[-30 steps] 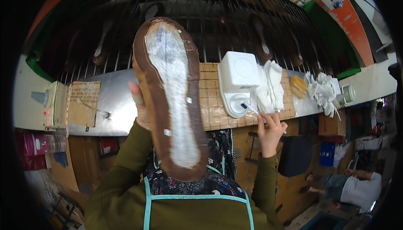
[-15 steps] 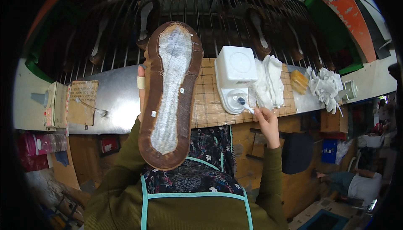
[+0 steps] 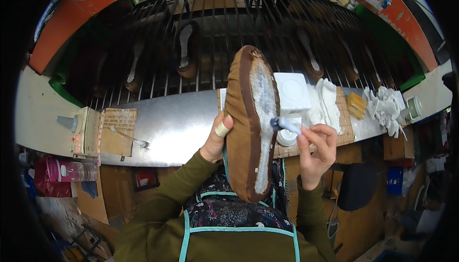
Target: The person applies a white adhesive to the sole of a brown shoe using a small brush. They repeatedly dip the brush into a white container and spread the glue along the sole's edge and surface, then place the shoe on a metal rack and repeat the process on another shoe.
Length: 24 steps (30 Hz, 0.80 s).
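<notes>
My left hand, with tape around the thumb, grips a brown shoe upper from its left side. The shoe is tilted so that its underside, with a long whitish sole area inside a dark brown border, turns toward the right. In my right hand a small brush with a white handle is pinched between thumb and fingers. The brush's dark head is at the right edge of the underside; whether it touches cannot be told. Behind the brush stands a white plastic dispenser, its lower part partly hidden.
White gloves, a yellowish block and a heap of white cloth gloves lie right of the dispenser. On the left are a cardboard piece and a thin-handled brush. More shoes rest on the roller conveyor beyond.
The shoe has moved right and tilted, turning its underside toward my right hand. The brush has gone from the dispenser's cup up to the shoe's underside.
</notes>
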Each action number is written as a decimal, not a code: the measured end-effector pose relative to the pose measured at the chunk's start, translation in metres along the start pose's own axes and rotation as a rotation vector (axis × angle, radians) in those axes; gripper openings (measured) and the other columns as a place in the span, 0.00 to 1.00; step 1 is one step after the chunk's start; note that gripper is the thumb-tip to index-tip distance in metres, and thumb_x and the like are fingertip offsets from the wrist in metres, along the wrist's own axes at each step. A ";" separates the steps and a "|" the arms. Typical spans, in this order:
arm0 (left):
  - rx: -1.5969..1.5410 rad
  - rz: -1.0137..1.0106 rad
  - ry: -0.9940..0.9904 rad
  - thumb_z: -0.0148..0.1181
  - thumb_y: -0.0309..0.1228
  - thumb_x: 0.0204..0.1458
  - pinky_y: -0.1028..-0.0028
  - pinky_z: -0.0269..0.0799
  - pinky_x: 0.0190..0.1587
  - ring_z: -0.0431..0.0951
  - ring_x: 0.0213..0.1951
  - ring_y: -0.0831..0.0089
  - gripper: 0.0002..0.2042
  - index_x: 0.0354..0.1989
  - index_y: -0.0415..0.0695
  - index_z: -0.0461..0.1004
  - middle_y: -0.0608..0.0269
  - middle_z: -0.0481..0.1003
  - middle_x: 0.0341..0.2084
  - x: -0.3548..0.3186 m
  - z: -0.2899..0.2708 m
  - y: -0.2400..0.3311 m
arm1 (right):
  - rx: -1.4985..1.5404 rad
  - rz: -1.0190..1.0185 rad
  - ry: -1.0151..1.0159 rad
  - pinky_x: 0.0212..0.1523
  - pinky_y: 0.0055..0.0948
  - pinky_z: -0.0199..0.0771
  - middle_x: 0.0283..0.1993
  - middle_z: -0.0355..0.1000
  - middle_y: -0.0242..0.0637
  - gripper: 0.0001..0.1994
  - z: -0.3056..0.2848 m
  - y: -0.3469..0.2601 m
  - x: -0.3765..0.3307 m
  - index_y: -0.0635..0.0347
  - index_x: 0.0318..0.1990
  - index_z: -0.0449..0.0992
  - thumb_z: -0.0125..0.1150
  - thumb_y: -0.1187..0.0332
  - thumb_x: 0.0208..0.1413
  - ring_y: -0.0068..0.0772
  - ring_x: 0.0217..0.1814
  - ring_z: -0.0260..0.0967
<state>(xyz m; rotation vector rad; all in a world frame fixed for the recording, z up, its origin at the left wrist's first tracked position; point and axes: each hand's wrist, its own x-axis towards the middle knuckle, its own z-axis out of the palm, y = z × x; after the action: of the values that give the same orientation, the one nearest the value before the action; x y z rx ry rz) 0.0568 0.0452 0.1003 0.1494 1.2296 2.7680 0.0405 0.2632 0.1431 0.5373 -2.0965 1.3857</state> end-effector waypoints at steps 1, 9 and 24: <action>0.027 0.033 0.001 0.60 0.57 0.48 0.67 0.63 0.60 0.67 0.57 0.67 0.43 0.63 0.36 0.54 0.54 0.65 0.56 -0.002 0.003 0.001 | 0.082 0.027 -0.025 0.31 0.19 0.67 0.41 0.68 0.36 0.10 0.005 -0.004 -0.001 0.63 0.37 0.81 0.68 0.79 0.45 0.22 0.31 0.66; 0.173 0.094 -0.009 0.63 0.52 0.48 0.69 0.58 0.62 0.64 0.59 0.67 0.44 0.65 0.34 0.51 0.54 0.63 0.59 -0.016 0.000 0.003 | 0.234 0.116 -0.069 0.30 0.17 0.65 0.41 0.65 0.35 0.07 0.039 -0.010 0.007 0.64 0.38 0.81 0.65 0.78 0.50 0.19 0.31 0.64; 0.286 0.166 -0.090 0.66 0.46 0.47 0.69 0.58 0.62 0.65 0.58 0.67 0.42 0.63 0.31 0.54 0.53 0.65 0.57 -0.019 -0.005 0.010 | 0.162 -0.117 0.005 0.27 0.16 0.64 0.40 0.64 0.34 0.06 0.051 -0.001 0.078 0.63 0.37 0.81 0.66 0.76 0.50 0.18 0.30 0.63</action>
<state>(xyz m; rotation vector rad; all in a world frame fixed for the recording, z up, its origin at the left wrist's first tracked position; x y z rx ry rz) 0.0742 0.0326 0.1033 0.4134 1.6510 2.6656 -0.0302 0.2135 0.1787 0.7098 -1.9268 1.4943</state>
